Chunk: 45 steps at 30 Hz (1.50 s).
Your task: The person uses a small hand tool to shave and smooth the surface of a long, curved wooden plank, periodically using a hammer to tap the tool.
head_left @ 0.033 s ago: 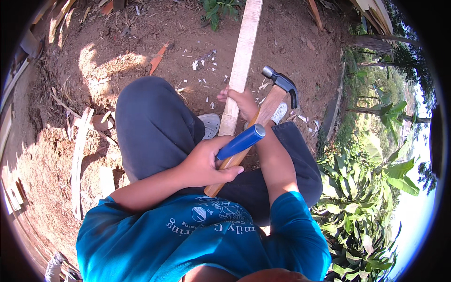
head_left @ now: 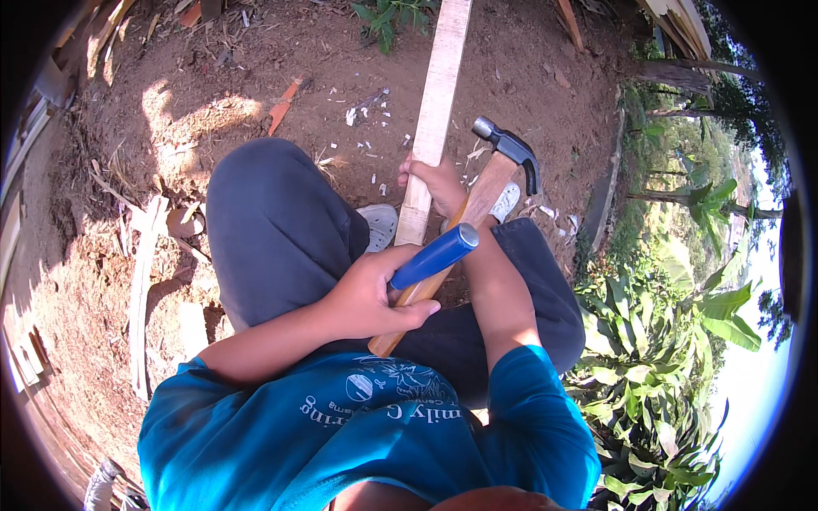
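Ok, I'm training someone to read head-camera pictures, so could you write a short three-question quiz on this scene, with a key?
1. Which hand grips the long wooden strip?
2. What colour is the smooth tool handle held together with the hammer?
A) red
B) blue
C) yellow
3. True or false: the hammer is lying on the ground.

Key:
1. The right hand.
2. B.
3. False: the left hand holds it by its wooden shaft.
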{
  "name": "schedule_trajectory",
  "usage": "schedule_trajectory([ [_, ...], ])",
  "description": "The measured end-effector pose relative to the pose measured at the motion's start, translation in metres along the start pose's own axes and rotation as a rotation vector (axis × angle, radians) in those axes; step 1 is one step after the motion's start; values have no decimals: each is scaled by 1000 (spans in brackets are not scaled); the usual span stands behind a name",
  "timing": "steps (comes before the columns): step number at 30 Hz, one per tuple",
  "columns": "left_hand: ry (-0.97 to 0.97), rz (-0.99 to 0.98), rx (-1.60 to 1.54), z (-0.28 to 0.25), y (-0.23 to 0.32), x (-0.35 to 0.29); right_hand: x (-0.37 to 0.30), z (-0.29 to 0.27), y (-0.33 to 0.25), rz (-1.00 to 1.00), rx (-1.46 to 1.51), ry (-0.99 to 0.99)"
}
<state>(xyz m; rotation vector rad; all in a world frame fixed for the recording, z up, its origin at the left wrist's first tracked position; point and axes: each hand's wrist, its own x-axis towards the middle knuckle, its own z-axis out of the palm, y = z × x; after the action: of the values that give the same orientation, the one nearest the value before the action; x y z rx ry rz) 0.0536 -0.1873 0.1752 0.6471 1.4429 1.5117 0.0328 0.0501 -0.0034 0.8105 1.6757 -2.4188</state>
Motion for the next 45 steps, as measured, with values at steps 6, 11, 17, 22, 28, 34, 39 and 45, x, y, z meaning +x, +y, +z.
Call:
schedule_trajectory([
  [6,19,168,77,1,-13,1,-11,14,4,24,-1,3],
  [11,-57,216,103,3,-11,0,-2,14,0,56,-62,-26],
  [17,-237,313,191,11,-9,-6,31,14,-10,69,-423,109],
  [22,-380,296,229,15,-8,-9,55,-1,-25,35,-1021,80],
  [28,-318,303,231,10,-8,-6,62,0,-38,-34,-1355,146],
  [34,-227,256,145,8,-12,-5,64,0,-30,-55,-1360,175],
  [39,-185,320,124,10,-16,-2,57,2,-30,-56,-1351,165],
  [45,-202,313,154,10,-13,-2,53,-6,-40,-22,-1307,109],
])
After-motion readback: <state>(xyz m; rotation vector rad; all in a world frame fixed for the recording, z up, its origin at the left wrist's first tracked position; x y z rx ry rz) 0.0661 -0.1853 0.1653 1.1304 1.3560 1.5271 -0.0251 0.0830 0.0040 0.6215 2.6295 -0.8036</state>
